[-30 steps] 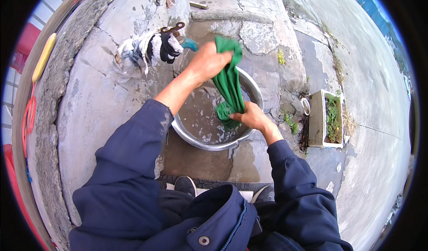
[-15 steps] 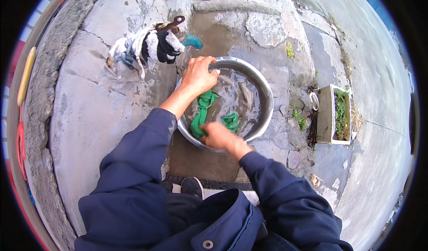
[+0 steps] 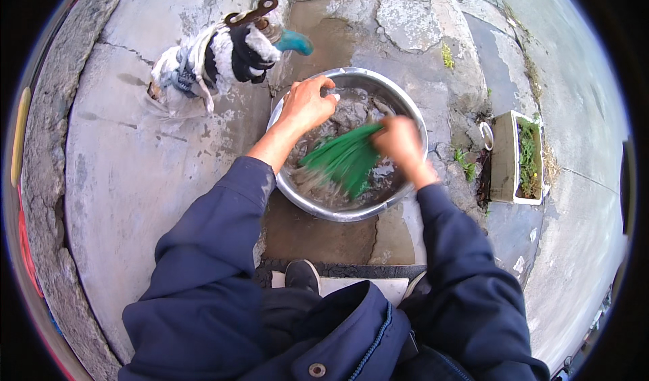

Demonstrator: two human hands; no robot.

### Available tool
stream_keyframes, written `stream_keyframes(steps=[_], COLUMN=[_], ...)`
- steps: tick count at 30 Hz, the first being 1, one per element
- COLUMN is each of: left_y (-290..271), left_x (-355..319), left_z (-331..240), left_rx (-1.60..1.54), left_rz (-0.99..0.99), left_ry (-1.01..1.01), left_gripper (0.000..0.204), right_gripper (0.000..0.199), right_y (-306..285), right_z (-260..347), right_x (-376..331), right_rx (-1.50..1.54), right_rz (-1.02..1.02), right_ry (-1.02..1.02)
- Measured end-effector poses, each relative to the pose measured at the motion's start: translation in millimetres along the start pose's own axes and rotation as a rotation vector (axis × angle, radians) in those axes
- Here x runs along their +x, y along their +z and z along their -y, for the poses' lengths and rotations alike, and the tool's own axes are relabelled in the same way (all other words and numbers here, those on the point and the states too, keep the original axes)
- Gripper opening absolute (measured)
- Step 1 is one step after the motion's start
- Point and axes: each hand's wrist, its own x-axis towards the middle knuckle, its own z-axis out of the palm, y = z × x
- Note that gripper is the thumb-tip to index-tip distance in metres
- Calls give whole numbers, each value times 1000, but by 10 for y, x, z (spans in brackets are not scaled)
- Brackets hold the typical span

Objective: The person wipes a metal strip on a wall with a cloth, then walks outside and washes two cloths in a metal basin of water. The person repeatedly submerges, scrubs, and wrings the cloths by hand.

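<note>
A round metal basin [image 3: 323, 212] of murky grey water stands on the wet ground before me. My left hand [image 3: 307, 105] is closed over its upper left rim, fingers bent to the inside. On the basin's right side my right hand [image 3: 400, 144], blurred by motion, grips one end of a green cloth [image 3: 346, 158]. The cloth fans out leftward and down from that hand over the water, with streaks of spray at its lower left edge. A greyish lump [image 3: 351, 114], perhaps another cloth, shows in the water at the back.
Behind the basin, left, stands a tap [image 3: 240, 53] wrapped in white and black rags, with a metal lever handle and a teal spout [image 3: 295, 42]. A white rectangular planter [image 3: 503, 158] with green plants sits at right. Raised concrete runs along the left. My shoe [image 3: 302, 275] shows below.
My right hand has swung up and to the right, pulling the green cloth from a bunched strip into a spread fan. My left hand stays on the rim. The view has shifted slightly.
</note>
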Motion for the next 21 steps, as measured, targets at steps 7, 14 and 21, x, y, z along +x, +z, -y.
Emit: stream_keyframes(steps=[7, 14, 21], left_y=[107, 173, 282], left_x=[55, -2, 23], left_z=[62, 158, 122], left_rx=[-171, -84, -236], left_rz=[106, 205, 194], left_ry=[52, -64, 50], left_gripper=[33, 31, 31], right_gripper=[18, 14, 26], right_y=[666, -286, 322], right_z=[94, -268, 245], right_x=[-388, 38, -458], right_rx=[-235, -354, -371], right_rz=[192, -598, 244], right_ry=[-496, -128, -311])
